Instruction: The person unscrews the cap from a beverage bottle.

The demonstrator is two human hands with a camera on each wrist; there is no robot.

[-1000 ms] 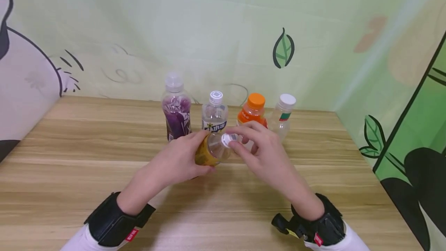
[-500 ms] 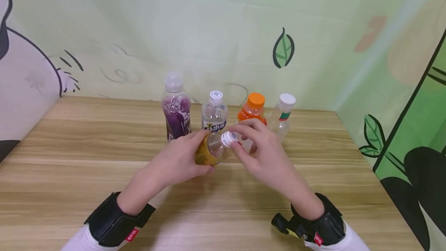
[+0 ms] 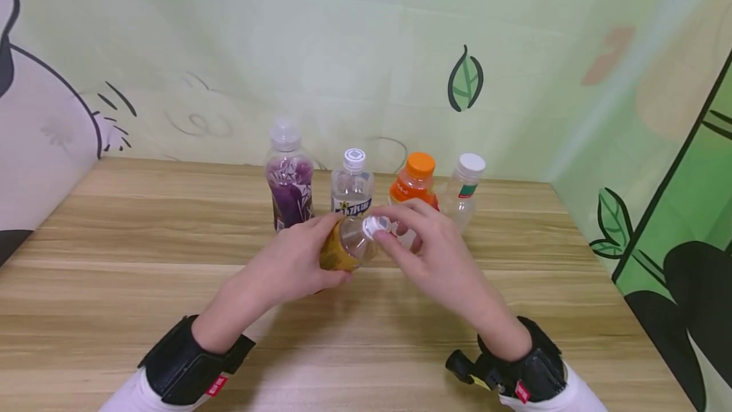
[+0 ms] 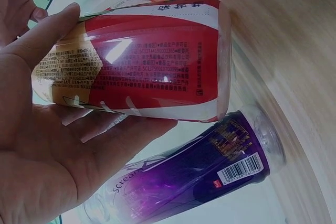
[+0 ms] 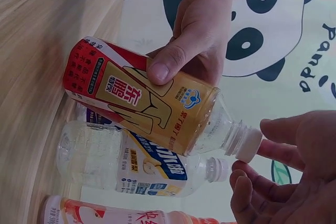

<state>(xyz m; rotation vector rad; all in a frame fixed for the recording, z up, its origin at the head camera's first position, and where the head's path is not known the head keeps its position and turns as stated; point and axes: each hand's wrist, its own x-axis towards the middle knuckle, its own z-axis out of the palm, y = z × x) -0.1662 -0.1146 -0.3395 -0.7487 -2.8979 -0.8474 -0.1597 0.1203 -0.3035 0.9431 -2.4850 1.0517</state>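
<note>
My left hand (image 3: 288, 262) grips a clear plastic bottle (image 3: 338, 252) with a gold and red label. The bottle is tilted, its neck pointing right; the left wrist view shows the red lower part of its label (image 4: 152, 61). At the neck, my right hand (image 3: 437, 250) holds the white bottle cap (image 3: 375, 226) between thumb and fingers. In the right wrist view the cap (image 5: 249, 144) sits on the neck, with the left thumb (image 5: 168, 64) across the label. Part of the bottle is hidden behind my left hand in the head view.
Behind the hands stand a purple-labelled bottle (image 3: 290, 186), a clear bottle (image 3: 351, 186) with a white cap, an orange-capped bottle (image 3: 413, 186) and a clear white-capped bottle (image 3: 464, 199). They stand in a row on the wooden table (image 3: 143, 221), before a printed backdrop (image 3: 343, 49).
My right thumb and fingers shift slightly about the cap: looser half a second ago, with more of the cap showing, now closer over it. The left hand and bottle stay in place.
</note>
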